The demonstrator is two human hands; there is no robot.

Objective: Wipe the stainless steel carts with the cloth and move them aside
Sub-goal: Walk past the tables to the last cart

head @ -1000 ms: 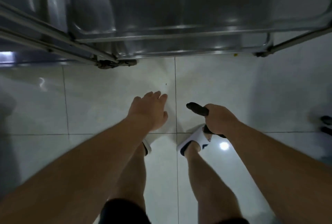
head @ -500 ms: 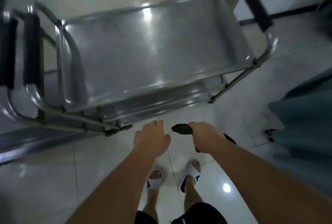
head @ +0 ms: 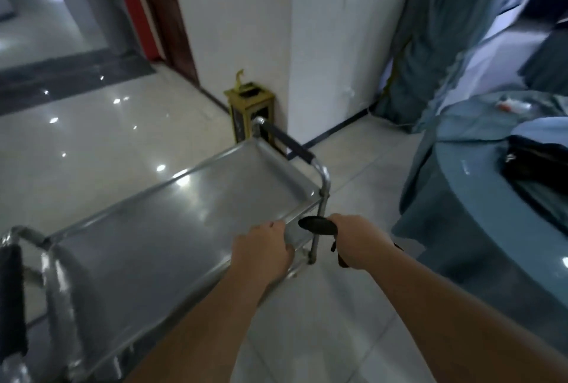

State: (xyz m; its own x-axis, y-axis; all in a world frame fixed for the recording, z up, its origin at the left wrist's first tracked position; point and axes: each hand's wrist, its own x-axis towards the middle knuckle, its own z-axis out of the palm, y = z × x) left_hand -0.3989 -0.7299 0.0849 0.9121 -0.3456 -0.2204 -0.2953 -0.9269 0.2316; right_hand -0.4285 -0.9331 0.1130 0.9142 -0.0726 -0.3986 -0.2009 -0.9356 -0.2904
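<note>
- Both bare forearms reach forward and down from the bottom edge, side by side, toward the near long edge of the stainless steel cart (head: 172, 229)
- The left hand (head: 264, 252) has its fingers curled over the rim of the cart's top shelf, gripping it
- The right hand (head: 358, 239) is fisted round a dark cloth (head: 318, 225), whose end sticks out beside the cart's corner post
- The cart stands on pale floor tiles (head: 92, 143), its far black-padded handle (head: 293, 144) near a small yellow bin (head: 250, 112) at the wall
</note>
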